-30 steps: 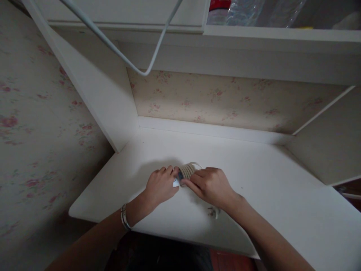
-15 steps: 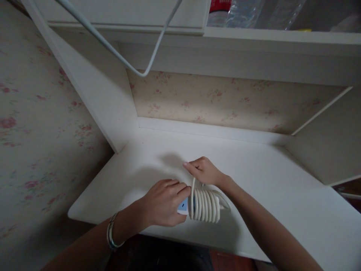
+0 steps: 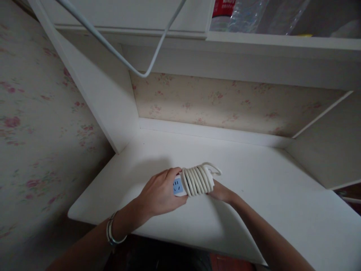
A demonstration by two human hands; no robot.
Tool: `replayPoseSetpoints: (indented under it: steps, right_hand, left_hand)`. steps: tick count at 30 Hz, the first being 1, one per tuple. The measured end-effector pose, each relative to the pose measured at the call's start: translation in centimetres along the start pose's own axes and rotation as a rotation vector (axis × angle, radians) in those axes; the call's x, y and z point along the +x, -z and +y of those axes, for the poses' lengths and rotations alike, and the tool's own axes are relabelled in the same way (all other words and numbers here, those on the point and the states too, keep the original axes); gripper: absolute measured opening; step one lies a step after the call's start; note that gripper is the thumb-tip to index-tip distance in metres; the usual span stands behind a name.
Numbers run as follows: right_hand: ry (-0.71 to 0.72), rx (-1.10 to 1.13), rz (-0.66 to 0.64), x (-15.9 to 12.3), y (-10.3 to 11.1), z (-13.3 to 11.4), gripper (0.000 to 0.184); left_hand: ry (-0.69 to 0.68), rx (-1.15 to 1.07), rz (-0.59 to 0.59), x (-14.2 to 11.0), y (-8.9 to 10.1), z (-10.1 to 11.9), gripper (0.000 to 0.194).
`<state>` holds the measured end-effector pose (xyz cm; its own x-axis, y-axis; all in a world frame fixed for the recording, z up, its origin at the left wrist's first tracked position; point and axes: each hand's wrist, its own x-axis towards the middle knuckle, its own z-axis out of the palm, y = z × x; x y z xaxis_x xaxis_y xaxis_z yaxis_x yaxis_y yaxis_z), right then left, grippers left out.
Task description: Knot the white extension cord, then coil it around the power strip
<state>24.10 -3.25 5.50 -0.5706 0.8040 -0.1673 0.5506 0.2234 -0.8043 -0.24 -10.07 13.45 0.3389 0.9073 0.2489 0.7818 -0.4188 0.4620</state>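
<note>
My left hand (image 3: 162, 192) is closed around the left end of a white power strip with a blue socket face (image 3: 178, 186). Its pale cord (image 3: 198, 180) is wound in several tight turns round the strip's right part, and a loose loop (image 3: 212, 165) sticks out at the right end. Behind and below the coil is my right hand (image 3: 221, 191); its fingers are hidden by the strip, so their grip does not show. The strip is held above the white desk, tilted slightly up to the right.
Under my hands lies a white desk top (image 3: 248, 169) with a raised back edge. A thick pale bent tube or cable (image 3: 144, 74) hangs in front at upper left. Plastic bottles (image 3: 248, 15) stand on the shelf above. Side panels (image 3: 96, 75) flank the desk.
My right hand has gone from above the coil, where it gripped the cord, to behind and below it. The strip has risen in view and tilted, showing more of its blue face.
</note>
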Motion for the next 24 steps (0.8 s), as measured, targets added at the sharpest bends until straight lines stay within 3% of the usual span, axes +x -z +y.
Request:
replayPoseSetpoints:
  steps: [4,9,11,15,18,20,24]
  right_hand:
    - [-0.093,0.066,-0.006,-2.1,-1.4,-1.1,0.057]
    - [0.002,0.053,-0.191,-4.3,-2.7,-3.4,0.037]
    - [0.035,0.036,-0.246,-4.9,-2.7,-4.4,0.040]
    - [0.106,0.031,-0.323,-5.5,-1.8,-6.8,0.028]
    - [0.187,0.028,-0.357,-5.7,-0.5,-8.3,0.033]
    - [0.270,-0.012,-0.322,-5.6,0.3,-8.9,0.044]
    - [0.356,-0.124,-0.229,-5.2,1.9,-9.8,0.031]
  left_hand:
    - [0.072,0.055,0.052,0.9,-0.9,-0.8,0.054]
    - [0.088,0.231,0.069,1.8,-2.5,-1.8,0.053]
    - [0.095,0.291,0.052,2.1,-3.0,-2.0,0.055]
    - [0.100,0.324,-0.013,2.2,-4.0,-2.1,0.054]
    - [0.041,0.282,-0.056,1.9,-4.5,-2.0,0.055]
    - [-0.005,0.244,-0.089,1.6,-4.8,-1.9,0.057]
    - [-0.055,0.169,-0.143,1.2,-5.0,-1.3,0.061]
